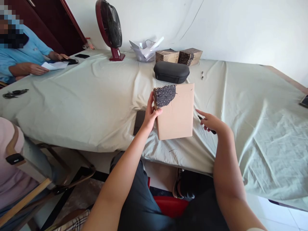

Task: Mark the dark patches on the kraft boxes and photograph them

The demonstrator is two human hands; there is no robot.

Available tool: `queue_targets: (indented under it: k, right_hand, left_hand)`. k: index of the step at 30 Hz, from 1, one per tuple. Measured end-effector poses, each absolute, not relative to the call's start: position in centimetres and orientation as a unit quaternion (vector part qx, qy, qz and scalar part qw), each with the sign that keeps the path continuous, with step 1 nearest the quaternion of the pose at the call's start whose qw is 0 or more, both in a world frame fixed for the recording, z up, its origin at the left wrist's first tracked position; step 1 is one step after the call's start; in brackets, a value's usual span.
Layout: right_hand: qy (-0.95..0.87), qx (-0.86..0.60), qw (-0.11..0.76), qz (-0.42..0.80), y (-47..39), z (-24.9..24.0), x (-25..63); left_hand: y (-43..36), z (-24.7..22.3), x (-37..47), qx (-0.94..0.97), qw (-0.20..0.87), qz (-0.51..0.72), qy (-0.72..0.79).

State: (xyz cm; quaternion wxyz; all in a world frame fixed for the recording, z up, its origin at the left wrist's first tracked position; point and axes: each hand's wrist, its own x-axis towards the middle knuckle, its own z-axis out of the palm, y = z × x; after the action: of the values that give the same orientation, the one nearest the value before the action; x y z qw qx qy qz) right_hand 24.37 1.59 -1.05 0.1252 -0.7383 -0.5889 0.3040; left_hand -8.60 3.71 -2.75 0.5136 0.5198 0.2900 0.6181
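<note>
A tan cardboard box (176,118) is tilted up at the table's front edge, a dense black scribbled patch covering its upper left corner. My left hand (151,114) grips the box by its left side, the thumb on the face and the fingers along the edge. Just right of the box, my right hand (209,122) is closed around a black marker pen (213,131), its index finger stretched toward the box's right edge. A dark flat object (139,122) lies on the cloth behind my left hand, partly covered.
Behind the box sit a black zip case (171,72), two patterned boxes (167,56), a clear basket (144,54) and a fan (109,29). A pale cloth (108,109) covers the table. At the far left, a person in blue holds paper (55,65); another sits nearer.
</note>
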Motion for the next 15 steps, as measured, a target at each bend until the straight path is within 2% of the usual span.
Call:
queue_targets:
  k: [2, 5, 8, 10, 13, 15]
  right_hand:
    - [-0.572, -0.698, 0.224, 0.368, 1.3, -0.3, 24.3]
    - [-0.535, -0.583, 0.45, 0.414, 1.1, 0.6, 23.5]
    - [-0.512, -0.489, 0.611, 0.355, 0.5, 2.1, 21.7]
    - [-0.517, -0.464, 0.674, 0.251, -0.2, 3.7, 19.6]
    - [-0.543, -0.432, 0.715, 0.092, -1.2, 6.2, 15.1]
    - [-0.567, -0.398, 0.716, 0.082, -1.1, 7.2, 12.1]
  left_hand:
    - [3.7, -2.8, -8.5, 0.515, 0.519, 0.619, 0.287]
    - [3.8, -2.7, -8.4, 0.509, 0.525, 0.626, 0.27]
    - [3.9, -2.7, -8.3, 0.504, 0.532, 0.629, 0.259]
    - [3.9, -2.7, -8.2, 0.506, 0.533, 0.625, 0.263]
    - [3.7, -2.9, -8.2, 0.511, 0.529, 0.617, 0.279]
    - [3.6, -3.0, -8.1, 0.509, 0.522, 0.619, 0.293]
